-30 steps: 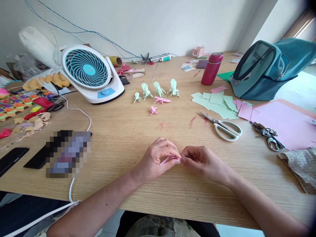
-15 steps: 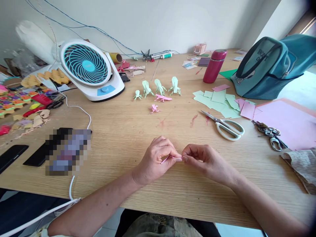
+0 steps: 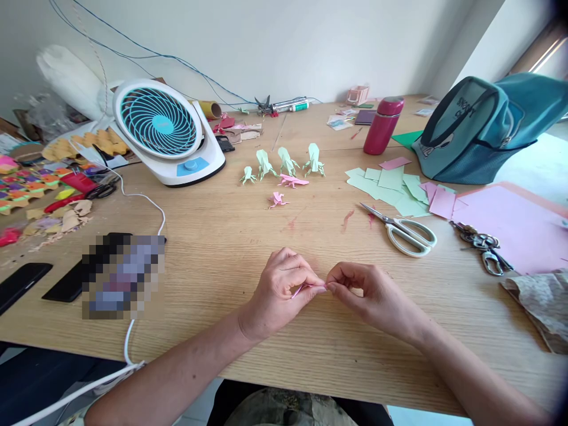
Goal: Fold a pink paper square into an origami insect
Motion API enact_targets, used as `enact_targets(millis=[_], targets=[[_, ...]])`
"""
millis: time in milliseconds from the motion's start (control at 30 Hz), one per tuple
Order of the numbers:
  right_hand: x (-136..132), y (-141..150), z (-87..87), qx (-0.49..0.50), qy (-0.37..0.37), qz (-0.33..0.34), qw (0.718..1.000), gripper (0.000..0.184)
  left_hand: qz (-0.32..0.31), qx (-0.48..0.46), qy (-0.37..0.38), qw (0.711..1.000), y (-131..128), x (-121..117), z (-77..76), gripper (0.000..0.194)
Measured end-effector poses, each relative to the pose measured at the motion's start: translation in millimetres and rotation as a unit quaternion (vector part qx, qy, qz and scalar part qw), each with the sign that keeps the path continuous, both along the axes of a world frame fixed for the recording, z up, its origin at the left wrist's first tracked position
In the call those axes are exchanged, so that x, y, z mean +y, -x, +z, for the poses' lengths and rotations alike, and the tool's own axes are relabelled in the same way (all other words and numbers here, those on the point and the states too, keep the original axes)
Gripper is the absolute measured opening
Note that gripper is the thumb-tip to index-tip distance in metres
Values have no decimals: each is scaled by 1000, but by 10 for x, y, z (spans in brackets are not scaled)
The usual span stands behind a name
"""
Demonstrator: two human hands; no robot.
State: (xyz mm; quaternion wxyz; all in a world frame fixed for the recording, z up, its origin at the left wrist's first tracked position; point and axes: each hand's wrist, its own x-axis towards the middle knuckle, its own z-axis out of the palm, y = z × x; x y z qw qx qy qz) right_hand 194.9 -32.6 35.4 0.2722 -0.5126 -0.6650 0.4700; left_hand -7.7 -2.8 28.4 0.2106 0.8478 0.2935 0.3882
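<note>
Between thumb and forefinger, my left hand pinches a small piece of folded pink paper, mostly hidden by the fingers. The fingertips of my right hand close on the same paper's right end, touching or nearly touching the left fingertips. Both hands are just above the table's front part. Beyond them stand several pale green folded paper insects. A long pink paper insect lies before these, with a smaller pink paper insect nearer to me.
Scissors with white handles lie to the right, near green and pink paper pieces and keys. Behind stand a red flask and a teal bag. To the left are a fan, a white cable and a black phone.
Both hands keep their pinch on the pink paper with hardly any movement. The whole view has shifted slightly, so the things on the table appear a little lower.
</note>
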Motion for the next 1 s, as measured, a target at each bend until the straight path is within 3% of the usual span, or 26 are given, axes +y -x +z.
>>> enact_targets(millis=[133,767,1000], targets=[[21,-23,-32,61,31,2,998,23,3,-8,-16,1000,2,5,4,13],[32,19,-61,97,79,-2,992,25,21,-15,-49,998,3,-18,-25,8],[-16,74,-2,5,3,-15,1000,17,37,9,-59,997,4,-22,-42,10]])
